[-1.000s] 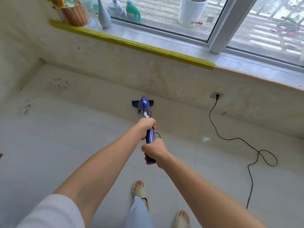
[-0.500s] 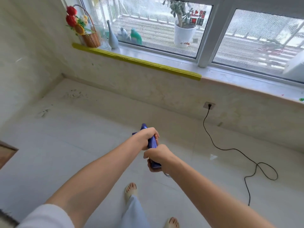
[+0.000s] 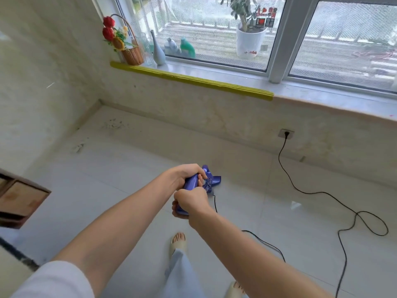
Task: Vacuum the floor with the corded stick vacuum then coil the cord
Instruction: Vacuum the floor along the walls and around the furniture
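I hold the blue stick vacuum (image 3: 207, 182) by its handle with both hands over the pale tiled floor (image 3: 120, 181). My left hand (image 3: 187, 175) grips the upper part of the handle. Just behind it, my right hand (image 3: 189, 203) is closed on the handle's rear end. The vacuum's blue floor head shows past my knuckles, mostly hidden by them. Its black cord (image 3: 322, 193) runs from the handle across the floor, loops at the right, and ends in a plug in the wall socket (image 3: 286, 133).
A low wall under the window ledge (image 3: 193, 79) stands ahead, with a flower basket (image 3: 131, 52) and a vase (image 3: 158, 51) on it. Dirt marks (image 3: 113, 124) lie in the far left corner. A wooden cabinet edge (image 3: 19, 196) juts in at left. My sandalled feet (image 3: 178, 241) are below.
The vacuum head has come back from near the wall toward my feet. My view has tilted upward, showing more window and the cabinet at left. Both hands keep their grip.
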The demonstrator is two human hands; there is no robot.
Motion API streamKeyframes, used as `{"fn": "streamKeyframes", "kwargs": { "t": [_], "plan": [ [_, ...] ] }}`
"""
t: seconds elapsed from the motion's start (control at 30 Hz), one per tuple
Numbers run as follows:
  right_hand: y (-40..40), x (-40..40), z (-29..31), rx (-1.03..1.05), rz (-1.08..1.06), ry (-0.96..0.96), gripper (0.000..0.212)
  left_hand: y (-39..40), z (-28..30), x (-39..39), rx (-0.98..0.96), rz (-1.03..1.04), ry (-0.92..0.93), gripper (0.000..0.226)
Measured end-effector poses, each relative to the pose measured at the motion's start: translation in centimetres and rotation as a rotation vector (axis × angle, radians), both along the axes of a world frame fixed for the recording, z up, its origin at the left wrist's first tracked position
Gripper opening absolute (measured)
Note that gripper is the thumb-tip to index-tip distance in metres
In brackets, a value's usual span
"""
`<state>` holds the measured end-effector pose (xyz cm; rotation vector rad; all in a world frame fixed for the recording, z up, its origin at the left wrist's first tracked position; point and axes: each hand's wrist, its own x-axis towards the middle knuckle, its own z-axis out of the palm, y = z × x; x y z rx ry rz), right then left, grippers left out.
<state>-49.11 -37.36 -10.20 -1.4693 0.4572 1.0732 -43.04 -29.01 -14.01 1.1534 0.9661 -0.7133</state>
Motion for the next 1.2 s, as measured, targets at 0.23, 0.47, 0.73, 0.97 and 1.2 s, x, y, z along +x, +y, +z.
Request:
{"fn": "streamKeyframes", "kwargs": {
  "t": [0.23, 0.47, 0.73, 0.97, 1.2],
  "plan": [
    [5.6, 4.6, -1.4, -0.036, -0.046, -0.007, 0.02, 5.6, -1.9, 5.7, 0.014, -0.11, 0.011, 0.016],
    [12.6, 10.4, -4.5, -0.133, -0.106, 0.001, 0.029, 11.4, -4.2, 12.0, 0.035, -0.158, -0.035, 0.011],
    [18.3, 16.5, -6.4, -0.145, -0.151, 0.03, 0.028, 16.2, -6.0, 18.5, 0.092, -0.247, -0.059, 0.012],
    [19.3, 18.8, -7.1, -0.172, -0.09, 0.024, 0.031, 17.7, -6.8, 20.3, 0.083, -0.241, -0.089, 0.014],
    [18.1, 16.5, -7.7, -0.214, -0.138, 0.008, 0.018, 16.0, -6.4, 18.0, 0.082, -0.184, -0.094, 0.019]
  ]
}}
